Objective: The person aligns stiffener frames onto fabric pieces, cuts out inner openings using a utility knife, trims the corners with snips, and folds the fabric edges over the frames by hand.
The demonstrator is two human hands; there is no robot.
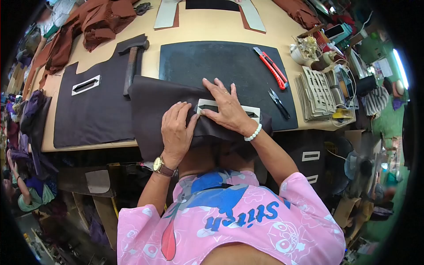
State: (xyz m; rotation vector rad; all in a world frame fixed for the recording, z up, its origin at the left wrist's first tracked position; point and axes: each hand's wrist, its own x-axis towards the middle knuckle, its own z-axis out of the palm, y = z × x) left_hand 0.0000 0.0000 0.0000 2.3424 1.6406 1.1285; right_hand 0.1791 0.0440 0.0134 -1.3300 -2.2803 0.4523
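A dark brown sheet, leather or cloth (154,99), lies over the table's front edge and hangs toward my lap. On it sits a white rectangular frame (251,111) with a dark slot along its middle. My right hand (227,108) lies across this frame, fingers spread, thumb at its left end. My left hand (177,130) is beside it, fingers close together and thumb against the sheet near the frame's left end; it seems to grip the sheet, its fingertips partly hidden. To the left, a second dark brown sheet (104,117) bears a similar white frame (86,85).
A black cutting mat (212,59) carries a red utility knife (270,67) and thread snips (279,104). A hammer (131,66) lies at the left. Stacked slotted cards (316,95) stand at the right. Reddish-brown pieces (104,20) are heaped at the far left. Another person's hands show at the top.
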